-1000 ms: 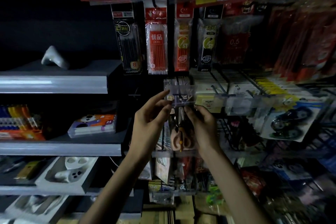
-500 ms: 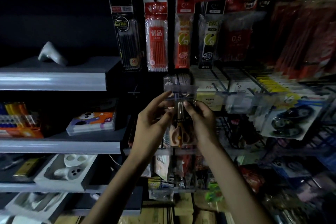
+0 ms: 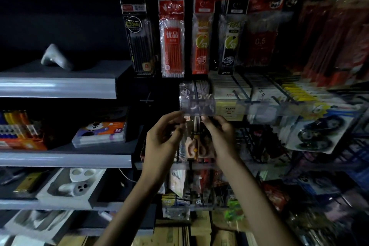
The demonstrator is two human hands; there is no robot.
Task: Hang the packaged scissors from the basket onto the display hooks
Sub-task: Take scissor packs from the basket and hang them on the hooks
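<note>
2 hands meet at the middle of the rack. The left hand [image 3: 165, 138] pinches the top left edge of the packaged scissors [image 3: 194, 146], and the right hand [image 3: 221, 136] pinches the top right edge, fingers curled on the clear wrap. The pack hangs upright between them with its pale handles down. Its top sits just under the clear price flap [image 3: 197, 104] at the tip of a display hook [image 3: 196, 89]. Whether the pack's hole is already over the wire I cannot tell, as the flap and the blur hide it. I judge this pack to be at the threading step, neither released nor clearly seated. It has yet to be slid back along the hook and let go. The basket is out of view, so the number of packs remaining cannot be told. Refill packs [image 3: 171, 42] hang above, and correction tapes [image 3: 317, 136] hang well to the right.
</note>
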